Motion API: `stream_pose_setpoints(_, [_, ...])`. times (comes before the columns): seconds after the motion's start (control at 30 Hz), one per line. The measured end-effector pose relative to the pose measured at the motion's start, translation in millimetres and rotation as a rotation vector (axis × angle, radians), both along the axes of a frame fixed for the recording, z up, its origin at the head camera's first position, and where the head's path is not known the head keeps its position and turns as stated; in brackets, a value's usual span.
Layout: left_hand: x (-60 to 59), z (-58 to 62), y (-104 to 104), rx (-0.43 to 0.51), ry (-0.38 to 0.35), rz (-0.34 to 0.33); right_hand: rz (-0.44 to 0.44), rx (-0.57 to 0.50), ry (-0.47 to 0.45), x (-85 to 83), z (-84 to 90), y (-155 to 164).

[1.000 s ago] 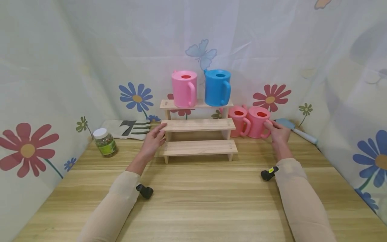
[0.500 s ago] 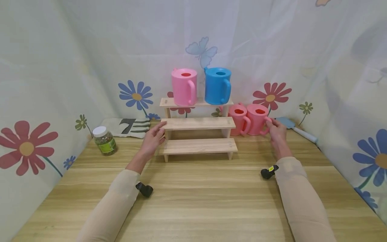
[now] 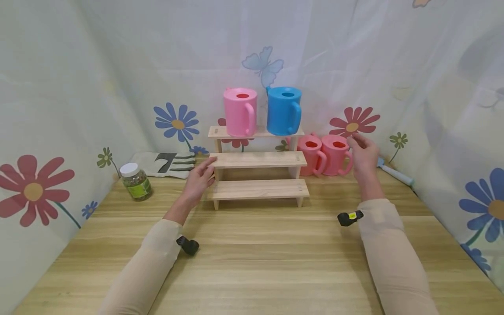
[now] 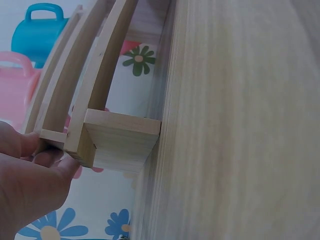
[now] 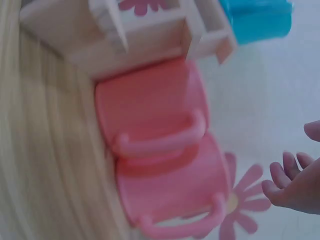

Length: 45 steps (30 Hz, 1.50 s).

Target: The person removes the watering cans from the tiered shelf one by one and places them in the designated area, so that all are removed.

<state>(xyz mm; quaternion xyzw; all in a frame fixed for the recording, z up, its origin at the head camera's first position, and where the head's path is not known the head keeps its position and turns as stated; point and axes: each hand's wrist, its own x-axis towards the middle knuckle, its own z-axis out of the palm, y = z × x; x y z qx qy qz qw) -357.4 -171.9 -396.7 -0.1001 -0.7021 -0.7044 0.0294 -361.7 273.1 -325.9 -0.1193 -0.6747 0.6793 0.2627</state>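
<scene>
A three-tier wooden plant stand (image 3: 257,160) stands at the back of the table. My left hand (image 3: 198,181) holds the left end of its middle tier; thumb and fingers pinch that end in the left wrist view. On the top tier are a pink watering can (image 3: 235,116) and a blue watering can (image 3: 280,117), handles facing front. Two more pink watering cans, an inner one (image 3: 308,162) and an outer one (image 3: 331,161), stand side by side right of the stand. My right hand (image 3: 365,158) hovers beside the outer can, apart from its handle, fingers loosely bent and holding nothing.
On the left lie a pair of gardening gloves (image 3: 151,164) and a jar (image 3: 137,186) with a white lid. Behind my right hand lies a blue-handled tool (image 3: 395,174), partly hidden. A flower-print curtain (image 3: 338,65) closes off the back and sides.
My right hand has let go of the outer pink watering can's handle and risen a little above it. The left hand stays on the stand; the view tilts slightly.
</scene>
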Motion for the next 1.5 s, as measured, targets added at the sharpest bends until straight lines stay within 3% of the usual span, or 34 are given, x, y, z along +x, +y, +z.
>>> stream_pose_setpoints(0.27, [-3.2, -3.1, 0, -0.005, 0.009, 0.006, 0.132, 0.047, 0.037, 14.1, 16.7, -28])
stream_pose_setpoints(0.67, [-2.2, -1.5, -3, -0.026, 0.011, 0.014, 0.222, 0.02, 0.093, 22.2, 28.7, -44])
stream_pose_setpoints(0.77, [-2.2, -2.0, -2, -0.016, 0.005, 0.014, 0.239, 0.064, 0.097, 21.8, 35.7, -51])
stream_pose_setpoints(1.03, [-2.2, -2.7, 1, -0.01, 0.01, 0.019, 0.262, 0.214, 0.071, 5.5, 52.6, -84])
stream_pose_setpoints(1.2, [-3.0, -4.2, -1, -0.025, 0.002, 0.019, 0.282, 0.238, 0.091, -9.6, 55.3, -104])
stream_pose_setpoints(1.5, [-3.8, -5.1, -1, -0.023, 0.021, 0.007, 0.199, 0.204, 0.084, -28.8, 70.5, -125])
